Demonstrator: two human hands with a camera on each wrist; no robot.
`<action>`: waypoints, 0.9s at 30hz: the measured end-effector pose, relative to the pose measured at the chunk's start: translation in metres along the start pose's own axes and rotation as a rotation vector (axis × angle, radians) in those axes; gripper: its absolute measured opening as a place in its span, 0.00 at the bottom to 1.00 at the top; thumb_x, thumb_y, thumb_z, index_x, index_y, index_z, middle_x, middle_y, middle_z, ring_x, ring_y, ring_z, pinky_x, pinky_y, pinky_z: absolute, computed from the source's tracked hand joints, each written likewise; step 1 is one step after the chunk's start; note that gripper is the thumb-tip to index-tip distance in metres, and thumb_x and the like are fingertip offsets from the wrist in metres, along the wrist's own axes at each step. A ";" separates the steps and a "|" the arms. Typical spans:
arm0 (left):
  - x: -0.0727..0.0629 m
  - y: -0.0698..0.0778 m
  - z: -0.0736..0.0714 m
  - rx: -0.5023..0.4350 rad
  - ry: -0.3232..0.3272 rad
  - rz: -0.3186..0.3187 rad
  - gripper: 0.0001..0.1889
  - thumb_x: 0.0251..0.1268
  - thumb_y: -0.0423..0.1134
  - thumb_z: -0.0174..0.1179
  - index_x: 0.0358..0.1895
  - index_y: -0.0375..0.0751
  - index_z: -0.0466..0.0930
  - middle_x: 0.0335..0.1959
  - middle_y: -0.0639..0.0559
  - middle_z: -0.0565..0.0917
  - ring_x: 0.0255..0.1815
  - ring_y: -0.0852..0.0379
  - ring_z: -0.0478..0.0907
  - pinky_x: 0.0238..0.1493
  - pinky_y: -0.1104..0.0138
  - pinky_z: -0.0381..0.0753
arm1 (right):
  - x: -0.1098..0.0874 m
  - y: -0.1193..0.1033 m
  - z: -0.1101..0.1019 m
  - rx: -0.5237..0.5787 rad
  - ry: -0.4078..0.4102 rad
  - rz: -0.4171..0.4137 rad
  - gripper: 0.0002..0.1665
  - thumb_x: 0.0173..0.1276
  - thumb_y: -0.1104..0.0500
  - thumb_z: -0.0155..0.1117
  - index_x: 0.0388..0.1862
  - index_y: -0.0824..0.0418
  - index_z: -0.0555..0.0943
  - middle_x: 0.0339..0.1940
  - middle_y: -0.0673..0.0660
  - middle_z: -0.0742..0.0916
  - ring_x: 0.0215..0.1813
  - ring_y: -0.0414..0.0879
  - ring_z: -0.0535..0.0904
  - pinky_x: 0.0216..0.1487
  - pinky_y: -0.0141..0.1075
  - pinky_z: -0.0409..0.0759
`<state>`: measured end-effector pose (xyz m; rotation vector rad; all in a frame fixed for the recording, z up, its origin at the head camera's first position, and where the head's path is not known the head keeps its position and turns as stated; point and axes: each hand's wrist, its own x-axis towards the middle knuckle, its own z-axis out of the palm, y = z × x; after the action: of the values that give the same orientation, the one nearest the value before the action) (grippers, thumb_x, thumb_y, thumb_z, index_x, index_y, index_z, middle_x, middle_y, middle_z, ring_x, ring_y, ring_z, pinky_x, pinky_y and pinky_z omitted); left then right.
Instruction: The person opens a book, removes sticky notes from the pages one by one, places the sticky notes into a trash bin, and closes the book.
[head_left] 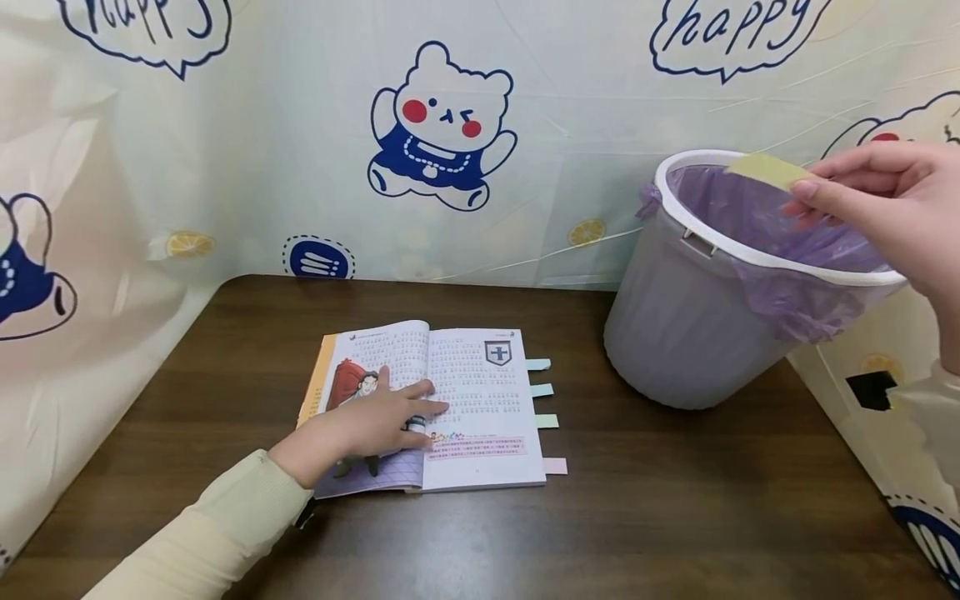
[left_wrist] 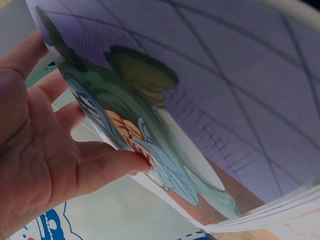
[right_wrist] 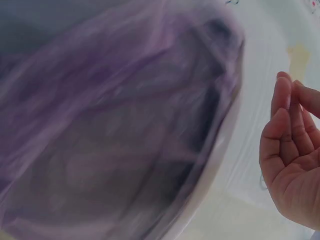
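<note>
An open book [head_left: 480,417] with printed text and a colour picture lies on the dark table. My left hand [head_left: 375,423] rests across its left page with the fingers spread, the tips reaching past the centre fold. In the left wrist view the thumb of that hand [left_wrist: 45,150] lies against the illustrated page [left_wrist: 240,115]. My right hand [head_left: 892,187] pinches a yellow paper slip [head_left: 765,171] between thumb and fingertips, above the mouth of a grey bin [head_left: 675,325]. The right wrist view shows the slip [right_wrist: 298,60] blurred beyond the fingertips.
A purple bag [head_left: 798,304] lines the bin and folds over its white rim. Several coloured tabs, among them a pink one [head_left: 555,466], stick out of the book's right edge. A printed cloth [head_left: 555,167] with cartoon bears hangs behind and beside the table [head_left: 480,550].
</note>
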<state>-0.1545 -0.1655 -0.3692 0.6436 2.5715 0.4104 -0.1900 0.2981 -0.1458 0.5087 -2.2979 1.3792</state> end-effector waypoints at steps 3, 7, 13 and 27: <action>0.000 0.000 0.001 0.002 0.001 0.002 0.30 0.71 0.54 0.64 0.74 0.55 0.74 0.80 0.43 0.62 0.75 0.13 0.38 0.55 0.29 0.72 | 0.002 0.010 -0.009 -0.007 -0.012 0.030 0.16 0.69 0.75 0.65 0.34 0.56 0.90 0.25 0.47 0.90 0.26 0.34 0.86 0.33 0.19 0.79; 0.000 0.000 0.001 0.004 0.002 0.003 0.30 0.72 0.54 0.64 0.74 0.55 0.74 0.80 0.43 0.61 0.75 0.13 0.38 0.55 0.29 0.72 | 0.003 0.020 -0.019 -0.073 -0.030 0.129 0.19 0.73 0.71 0.63 0.35 0.47 0.90 0.25 0.42 0.90 0.26 0.32 0.85 0.34 0.18 0.76; 0.001 -0.001 0.001 0.004 -0.001 0.004 0.30 0.72 0.54 0.64 0.74 0.55 0.73 0.80 0.43 0.61 0.75 0.13 0.37 0.56 0.27 0.69 | 0.005 0.030 -0.030 -0.222 -0.013 0.294 0.20 0.75 0.62 0.65 0.32 0.32 0.86 0.24 0.31 0.87 0.29 0.27 0.79 0.37 0.21 0.67; 0.004 -0.004 0.001 0.008 0.000 0.007 0.31 0.71 0.55 0.64 0.75 0.56 0.73 0.80 0.43 0.61 0.75 0.14 0.37 0.55 0.28 0.71 | 0.005 0.047 -0.043 -0.428 -0.055 0.431 0.17 0.74 0.47 0.67 0.26 0.24 0.80 0.19 0.24 0.82 0.31 0.20 0.73 0.52 0.42 0.61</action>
<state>-0.1581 -0.1665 -0.3731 0.6550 2.5727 0.4025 -0.2111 0.3568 -0.1600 -0.0907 -2.7523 0.9921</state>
